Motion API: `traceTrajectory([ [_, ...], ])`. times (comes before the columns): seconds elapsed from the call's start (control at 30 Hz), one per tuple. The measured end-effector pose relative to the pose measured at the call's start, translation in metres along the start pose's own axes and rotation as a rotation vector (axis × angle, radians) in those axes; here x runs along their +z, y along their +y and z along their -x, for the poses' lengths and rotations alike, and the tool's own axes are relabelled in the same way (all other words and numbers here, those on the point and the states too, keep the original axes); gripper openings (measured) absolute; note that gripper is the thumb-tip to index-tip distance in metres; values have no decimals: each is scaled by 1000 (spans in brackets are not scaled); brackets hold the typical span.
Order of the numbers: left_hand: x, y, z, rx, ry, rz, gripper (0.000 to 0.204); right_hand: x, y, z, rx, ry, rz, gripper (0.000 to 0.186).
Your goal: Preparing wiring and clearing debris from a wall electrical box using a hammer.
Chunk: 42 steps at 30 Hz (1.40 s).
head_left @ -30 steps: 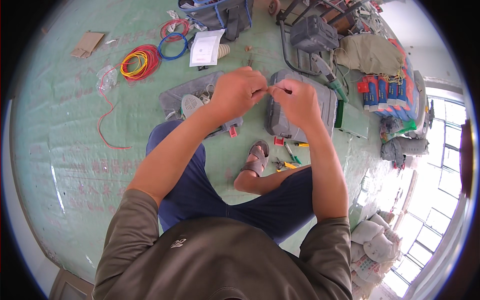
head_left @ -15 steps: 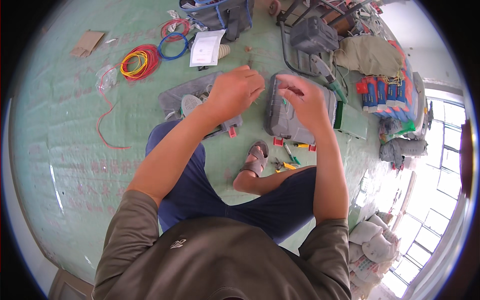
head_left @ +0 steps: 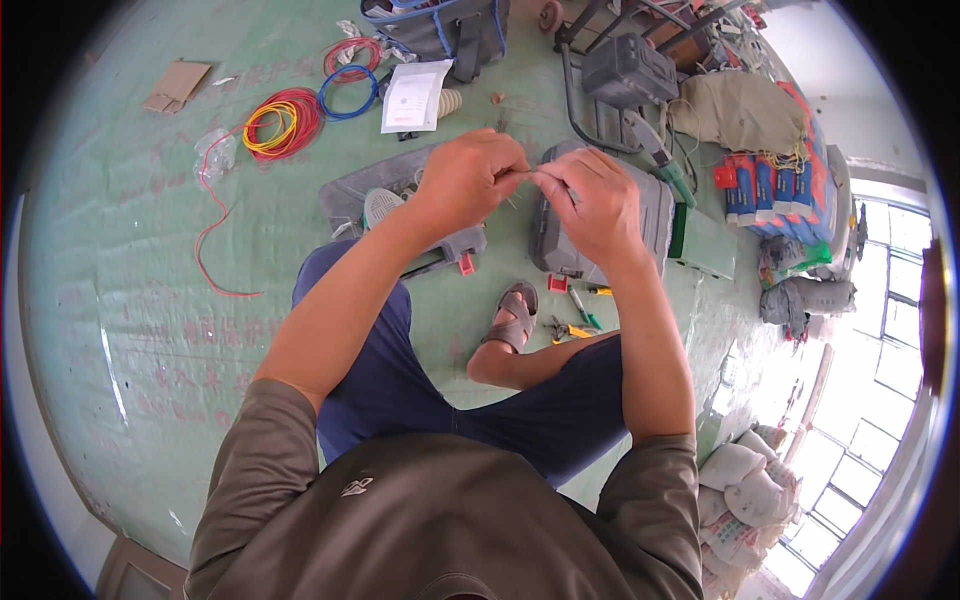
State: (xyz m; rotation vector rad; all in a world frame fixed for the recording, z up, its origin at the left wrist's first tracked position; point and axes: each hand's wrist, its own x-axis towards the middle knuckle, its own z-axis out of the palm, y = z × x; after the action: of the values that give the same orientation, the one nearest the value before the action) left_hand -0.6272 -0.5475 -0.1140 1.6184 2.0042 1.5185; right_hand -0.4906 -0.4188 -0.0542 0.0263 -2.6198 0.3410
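Note:
My left hand [head_left: 468, 185] and my right hand [head_left: 597, 205] meet fingertip to fingertip above the floor, both in a pinch. Between them runs a very thin, wire-like strand [head_left: 528, 173], too fine to make out its exact kind. Pale thin ends poke out below my left fingers. Under my left hand, partly hidden, lies a grey plastic case [head_left: 345, 190] with a pale perforated oval piece [head_left: 381, 208] on it. Beneath my right hand rests another grey tool case [head_left: 655, 225] with red latches.
Coils of red and yellow wire [head_left: 285, 125] and a blue coil [head_left: 347, 95] lie at the far left. A white packet [head_left: 412, 97] sits before a tool bag [head_left: 440, 35]. Yellow-handled pliers [head_left: 572, 331] lie near my sandalled foot [head_left: 510, 320]. Sacks [head_left: 745, 490] are stacked right.
My right hand has moved left and its fingers have closed to a pinch, meeting the fingertips of my left hand. The left hand has barely moved.

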Motion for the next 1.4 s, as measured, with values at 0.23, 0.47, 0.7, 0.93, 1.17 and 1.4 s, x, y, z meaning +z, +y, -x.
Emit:
traceTrajectory([
  [0.23,2,4,0,185,126,-224,15,13,2,3,1093,-82,-912,15],
  [0.47,4,-1,-2,185,171,-187,16,-6,2,2,307,-13,-273,19],
  [0.7,8,1,-3,193,167,-146,16,0,4,0,17,13,-29,17],
  [0.93,9,5,-4,263,252,-299,18,10,-3,3,1076,-21,-963,17],
  [1.17,8,0,-2,193,240,-218,16,-4,2,4,295,-36,-204,19],
  [1.4,10,0,-3,189,244,-177,15,1,6,-3,-88,42,95,22],
])
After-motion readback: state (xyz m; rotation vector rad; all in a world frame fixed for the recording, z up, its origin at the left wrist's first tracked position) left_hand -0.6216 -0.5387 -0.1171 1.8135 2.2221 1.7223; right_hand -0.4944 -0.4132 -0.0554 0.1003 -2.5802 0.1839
